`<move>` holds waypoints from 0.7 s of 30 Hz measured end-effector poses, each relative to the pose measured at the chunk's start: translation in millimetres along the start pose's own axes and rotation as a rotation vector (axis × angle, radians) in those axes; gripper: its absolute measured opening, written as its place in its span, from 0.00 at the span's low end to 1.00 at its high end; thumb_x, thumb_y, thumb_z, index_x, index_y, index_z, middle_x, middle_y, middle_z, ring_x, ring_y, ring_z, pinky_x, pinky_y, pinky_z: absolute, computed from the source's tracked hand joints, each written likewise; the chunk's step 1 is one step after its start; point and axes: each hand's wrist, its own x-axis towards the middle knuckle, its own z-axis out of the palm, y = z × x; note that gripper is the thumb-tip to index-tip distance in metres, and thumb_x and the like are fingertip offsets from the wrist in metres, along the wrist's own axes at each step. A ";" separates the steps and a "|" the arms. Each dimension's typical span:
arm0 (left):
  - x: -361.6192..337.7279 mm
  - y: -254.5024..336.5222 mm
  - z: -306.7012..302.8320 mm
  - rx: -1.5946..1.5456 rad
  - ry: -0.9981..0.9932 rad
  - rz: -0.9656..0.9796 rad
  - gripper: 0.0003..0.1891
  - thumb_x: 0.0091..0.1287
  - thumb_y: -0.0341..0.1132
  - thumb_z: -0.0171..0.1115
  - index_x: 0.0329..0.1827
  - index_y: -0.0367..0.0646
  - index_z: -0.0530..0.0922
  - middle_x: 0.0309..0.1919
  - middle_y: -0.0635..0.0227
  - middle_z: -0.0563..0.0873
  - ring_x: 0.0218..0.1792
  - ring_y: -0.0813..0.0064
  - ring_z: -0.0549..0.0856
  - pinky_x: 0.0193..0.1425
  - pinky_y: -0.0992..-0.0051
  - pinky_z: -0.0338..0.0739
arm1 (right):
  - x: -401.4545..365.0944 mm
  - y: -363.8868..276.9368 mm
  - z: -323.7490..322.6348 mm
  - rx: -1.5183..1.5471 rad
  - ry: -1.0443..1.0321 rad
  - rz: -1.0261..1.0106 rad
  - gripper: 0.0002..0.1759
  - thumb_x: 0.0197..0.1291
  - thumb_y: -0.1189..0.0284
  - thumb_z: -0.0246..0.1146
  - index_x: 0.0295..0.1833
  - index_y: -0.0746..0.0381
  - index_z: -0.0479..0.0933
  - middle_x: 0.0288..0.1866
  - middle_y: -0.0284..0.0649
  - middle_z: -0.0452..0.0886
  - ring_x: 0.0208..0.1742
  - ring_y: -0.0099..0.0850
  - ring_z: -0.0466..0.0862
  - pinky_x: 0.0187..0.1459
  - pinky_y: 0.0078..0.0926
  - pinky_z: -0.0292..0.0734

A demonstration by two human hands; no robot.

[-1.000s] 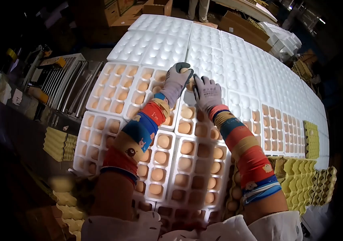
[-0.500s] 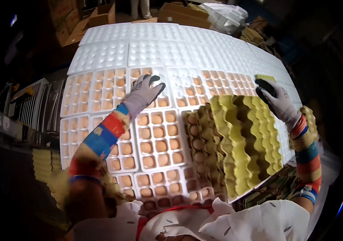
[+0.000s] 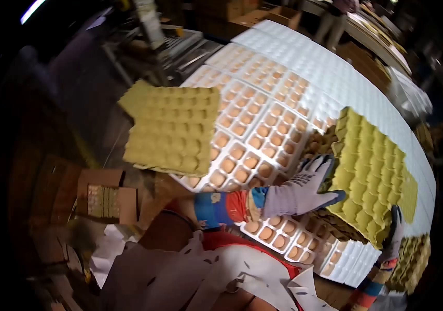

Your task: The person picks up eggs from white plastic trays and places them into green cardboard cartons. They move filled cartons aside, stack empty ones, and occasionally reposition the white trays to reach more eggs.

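A yellow pulp egg tray (image 3: 364, 173) lies tilted, bumpy side showing, over darker trays holding eggs (image 3: 317, 142). My left hand (image 3: 296, 194), in a pale glove with dark fingertips, is at its left edge, thumb over the tray and fingers along the side. My right hand (image 3: 395, 233), gloved the same way, grips the right front edge; part of it is hidden by the tray. Under and beside my left arm, white foam trays (image 3: 252, 150) hold brown eggs (image 3: 250, 163) in their cells.
More white foam trays (image 3: 304, 52) cover the table behind. A stack of yellow pulp trays (image 3: 172, 129) stands at the left edge, and others (image 3: 411, 264) at the lower right. An opened carton (image 3: 128, 205) sits low on the left. Another person (image 3: 333, 26) stands at the back.
My view has swung left. My left hand has gone from above the foam trays to the yellow tray's left edge; my right hand has moved from its far side to its right front edge.
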 end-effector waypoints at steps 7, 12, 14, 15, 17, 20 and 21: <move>-109.0 -19.4 -129.3 -0.078 0.451 -0.043 0.49 0.58 0.43 0.69 0.77 0.35 0.50 0.73 0.42 0.59 0.74 0.53 0.60 0.75 0.58 0.62 | 57.1 -205.9 57.3 0.532 0.034 -0.077 0.25 0.70 0.74 0.52 0.71 0.68 0.65 0.68 0.48 0.69 0.67 0.35 0.71 0.64 0.28 0.70; -240.0 -81.0 -242.4 -0.091 0.692 -0.211 0.39 0.61 0.39 0.69 0.74 0.40 0.62 0.67 0.54 0.72 0.64 0.63 0.75 0.69 0.71 0.71 | 115.8 -362.8 195.1 0.928 -0.190 -0.081 0.31 0.67 0.65 0.63 0.68 0.73 0.66 0.53 0.40 0.80 0.44 0.23 0.79 0.41 0.21 0.77; -278.9 -110.7 -274.8 -0.032 0.766 -0.228 0.38 0.61 0.38 0.70 0.73 0.39 0.64 0.66 0.56 0.74 0.62 0.67 0.76 0.67 0.74 0.72 | 129.1 -424.1 217.1 0.847 -0.294 -0.111 0.35 0.63 0.56 0.62 0.67 0.71 0.68 0.53 0.51 0.81 0.47 0.35 0.81 0.47 0.29 0.76; -294.2 -132.8 -289.1 -0.034 0.795 -0.236 0.37 0.61 0.36 0.70 0.73 0.39 0.64 0.66 0.57 0.74 0.63 0.69 0.76 0.66 0.76 0.71 | 133.6 -446.2 231.7 0.786 -0.300 -0.141 0.39 0.61 0.49 0.61 0.65 0.70 0.69 0.52 0.60 0.81 0.52 0.48 0.83 0.55 0.38 0.75; -307.9 -168.0 -302.5 -0.011 0.751 -0.238 0.31 0.67 0.35 0.65 0.71 0.34 0.66 0.66 0.63 0.75 0.64 0.75 0.74 0.67 0.78 0.67 | 134.7 -477.1 235.4 0.526 -0.378 -0.242 0.37 0.61 0.47 0.58 0.63 0.67 0.70 0.49 0.59 0.81 0.49 0.52 0.82 0.53 0.43 0.75; -316.0 -229.2 -304.0 0.115 0.740 -0.395 0.29 0.68 0.35 0.62 0.70 0.32 0.67 0.65 0.57 0.76 0.62 0.69 0.76 0.67 0.73 0.68 | 121.4 -479.2 261.7 0.478 -0.181 -0.284 0.33 0.61 0.47 0.57 0.60 0.63 0.71 0.51 0.57 0.80 0.51 0.52 0.81 0.53 0.47 0.74; -318.4 -249.5 -306.2 0.093 0.724 -0.362 0.28 0.68 0.35 0.61 0.69 0.32 0.68 0.64 0.56 0.77 0.62 0.68 0.76 0.67 0.72 0.68 | 116.8 -470.2 259.7 0.483 -0.138 -0.297 0.33 0.61 0.47 0.57 0.61 0.62 0.71 0.53 0.56 0.79 0.52 0.52 0.81 0.53 0.47 0.74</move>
